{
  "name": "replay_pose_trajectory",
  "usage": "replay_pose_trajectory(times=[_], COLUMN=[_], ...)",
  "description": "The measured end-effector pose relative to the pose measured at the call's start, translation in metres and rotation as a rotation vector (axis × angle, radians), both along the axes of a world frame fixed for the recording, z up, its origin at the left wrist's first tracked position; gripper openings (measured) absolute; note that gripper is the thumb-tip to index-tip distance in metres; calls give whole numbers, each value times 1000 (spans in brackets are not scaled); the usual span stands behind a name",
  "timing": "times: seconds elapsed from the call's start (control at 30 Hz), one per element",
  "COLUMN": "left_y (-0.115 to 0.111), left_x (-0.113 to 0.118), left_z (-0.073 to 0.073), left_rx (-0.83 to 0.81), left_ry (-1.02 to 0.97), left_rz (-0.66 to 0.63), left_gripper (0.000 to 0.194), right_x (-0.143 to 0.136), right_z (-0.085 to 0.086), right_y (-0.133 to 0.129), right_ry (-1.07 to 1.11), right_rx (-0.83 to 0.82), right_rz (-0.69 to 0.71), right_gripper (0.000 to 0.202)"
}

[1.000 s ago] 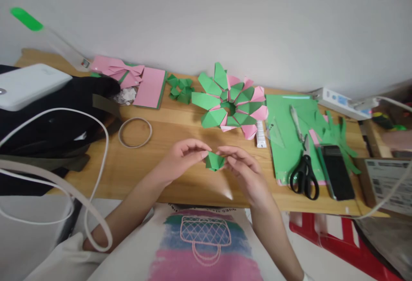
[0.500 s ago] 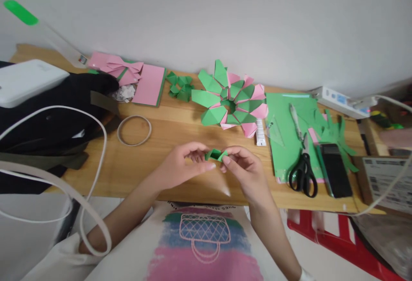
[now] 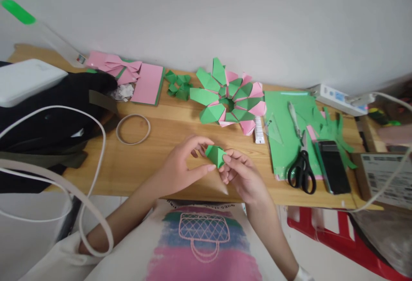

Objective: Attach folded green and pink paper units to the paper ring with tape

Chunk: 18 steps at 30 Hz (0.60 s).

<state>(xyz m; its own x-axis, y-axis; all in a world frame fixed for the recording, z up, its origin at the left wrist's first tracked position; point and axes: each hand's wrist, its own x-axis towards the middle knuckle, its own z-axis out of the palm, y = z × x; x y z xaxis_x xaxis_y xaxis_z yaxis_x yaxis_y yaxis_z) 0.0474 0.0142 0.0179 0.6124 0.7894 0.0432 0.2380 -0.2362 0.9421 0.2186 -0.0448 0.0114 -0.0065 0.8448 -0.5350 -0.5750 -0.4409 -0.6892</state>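
Note:
A small folded green paper piece (image 3: pixel 215 155) is held above the front of the wooden table (image 3: pixel 161 131). My right hand (image 3: pixel 243 169) pinches its right side between thumb and fingers. My left hand (image 3: pixel 186 165) is curved round its left side, the fingertips at its upper left corner and the thumb at its lower edge. Behind the hands stands a ring of green and pink folded paper petals (image 3: pixel 228 98). To the left of that ring lies a smaller cluster of green folded pieces (image 3: pixel 178 85).
At right, scissors (image 3: pixel 301 171), a phone (image 3: pixel 334 167) and a cutter (image 3: pixel 294 118) rest on green sheets (image 3: pixel 277 156). A glue tube (image 3: pixel 259 131) lies behind my right hand. At left are a tape ring (image 3: pixel 133 129), pink paper (image 3: pixel 148 83), a black bag (image 3: pixel 64 118) and white cables (image 3: pixel 102 161).
The green piece has been tilted, so its flat outer face shows instead of its open hollow. My right hand has turned slightly with it, and my left fingertips have moved closer to its upper edge.

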Motion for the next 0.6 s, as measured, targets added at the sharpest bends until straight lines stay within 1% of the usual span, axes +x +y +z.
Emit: replay_pose_trajectory(times=[0.07, 0.13, 0.27, 0.4, 0.53, 0.6], left_y=[0, 2, 6, 9, 10, 10], left_x=[0, 0, -4, -6, -6, -6], left_z=[0, 0, 1, 4, 2, -1], left_rx=[-18, -33, -42, -52, -107, -158], left_ry=[18, 30, 14, -10, 38, 32], left_rz=[-12, -36, -76, -173, -205, -218], left_gripper=[31, 27, 10, 10, 8, 14], right_x=[0, 0, 0, -1, -3, -3], right_z=[-1, -1, 0, 0, -3, -4], right_y=[-2, -3, -4, -3, -2, -3], right_ry=[5, 0, -40, -153, -197, -197], right_rx=[-2, 1, 19, 70, 118, 129], right_rz=[5, 6, 15, 54, 62, 62], right_gripper=[27, 26, 24, 22, 24, 25])
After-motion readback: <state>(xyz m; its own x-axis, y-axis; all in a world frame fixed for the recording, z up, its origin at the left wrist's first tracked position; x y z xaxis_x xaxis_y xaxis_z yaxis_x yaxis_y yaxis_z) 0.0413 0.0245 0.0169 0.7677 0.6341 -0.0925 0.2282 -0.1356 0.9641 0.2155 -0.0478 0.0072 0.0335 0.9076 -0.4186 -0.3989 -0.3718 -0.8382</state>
